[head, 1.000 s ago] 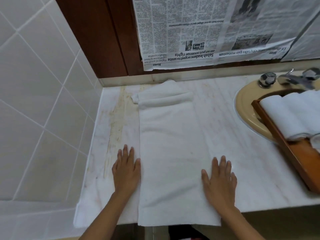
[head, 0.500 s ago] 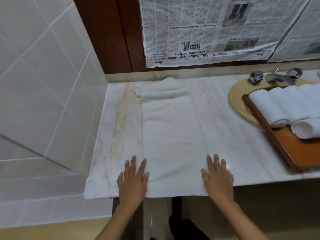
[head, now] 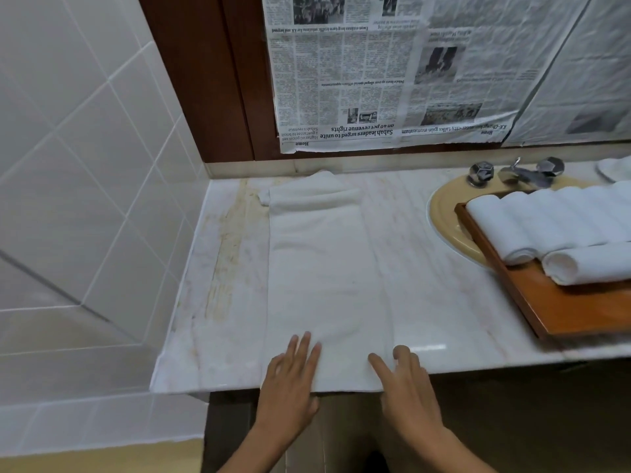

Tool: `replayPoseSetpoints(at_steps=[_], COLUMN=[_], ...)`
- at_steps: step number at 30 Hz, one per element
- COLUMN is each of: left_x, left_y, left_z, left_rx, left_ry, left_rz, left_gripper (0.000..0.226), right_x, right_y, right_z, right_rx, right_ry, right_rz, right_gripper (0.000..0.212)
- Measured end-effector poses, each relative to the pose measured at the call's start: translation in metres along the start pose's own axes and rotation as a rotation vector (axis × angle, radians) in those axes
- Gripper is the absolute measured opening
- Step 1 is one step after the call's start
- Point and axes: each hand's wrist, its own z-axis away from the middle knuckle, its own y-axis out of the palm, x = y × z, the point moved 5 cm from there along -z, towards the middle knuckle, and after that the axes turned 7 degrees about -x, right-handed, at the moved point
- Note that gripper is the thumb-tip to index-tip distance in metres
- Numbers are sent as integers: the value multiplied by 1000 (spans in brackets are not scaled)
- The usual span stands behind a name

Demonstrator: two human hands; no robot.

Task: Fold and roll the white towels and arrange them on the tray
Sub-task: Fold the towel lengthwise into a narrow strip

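White towel (head: pixel 324 285), folded into a long strip, lies flat on the marble counter (head: pixel 444 302), its far end bunched against the back wall and its near end at the counter's front edge. The left hand (head: pixel 290 384) rests on the near left corner, fingers extended and close together; the right hand (head: pixel 406 380) rests on the near right corner, fingers loosely spread. Neither hand pinches the cloth. At right, the wooden tray (head: pixel 563 312) sits over the basin (head: pixel 447 230) and already holds several rolled towels (head: pixel 546 227). Judged progress: folding appears complete for this towel; rolling and placement remain.
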Motion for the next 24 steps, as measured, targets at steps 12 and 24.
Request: replayPoseSetpoints(at_steps=[12, 24], left_x=[32, 61], left_y=[-8, -27], left_z=[19, 21], left_rx=[-286, -398], left_ry=[142, -209], left_rz=[18, 510], left_gripper=[83, 20], right_x=[-44, -63], right_y=[-17, -8], right_z=[-24, -37], right_rx=[-203, 126], right_ry=[-421, -56], right_rz=[0, -512], right_gripper=[33, 14])
